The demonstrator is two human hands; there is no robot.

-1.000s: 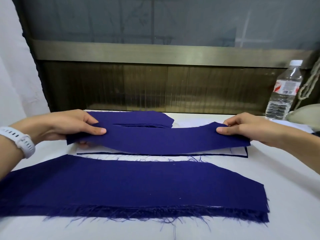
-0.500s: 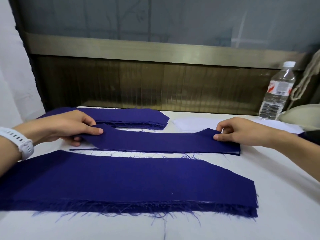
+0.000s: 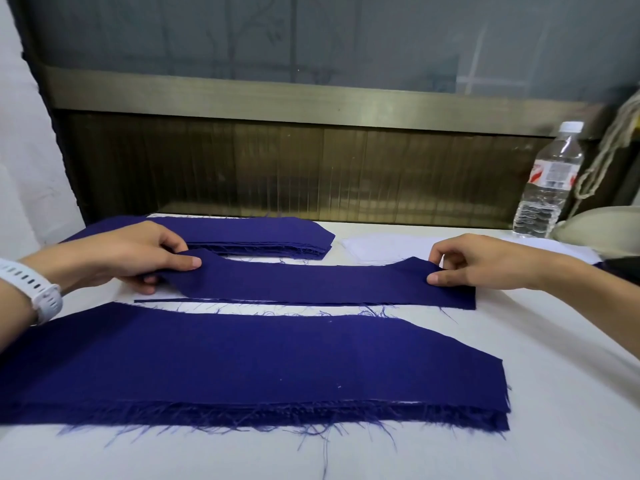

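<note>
A curved navy fabric strip (image 3: pixel 318 284) lies across the middle of the white table (image 3: pixel 561 393). My left hand (image 3: pixel 124 252), with a white watch on its wrist, pinches the strip's raised left end. My right hand (image 3: pixel 485 261) pinches its right end near the table surface. Under the strip a matching piece shows as a thin dark edge (image 3: pixel 166 301). A wide navy fabric piece (image 3: pixel 249 362) with a frayed front edge lies nearer to me. A stack of navy pieces (image 3: pixel 263 233) sits behind the strip.
A clear water bottle (image 3: pixel 547 188) stands at the back right beside a pale object (image 3: pixel 602 233) and a hanging cord. White cut pieces (image 3: pixel 377 249) lie behind the strip at the right. A dark wall panel runs along the table's back edge.
The strip has come down from the air onto the piece beneath it and now lies nearly flat. Both hands have lowered with it and still pinch its ends.
</note>
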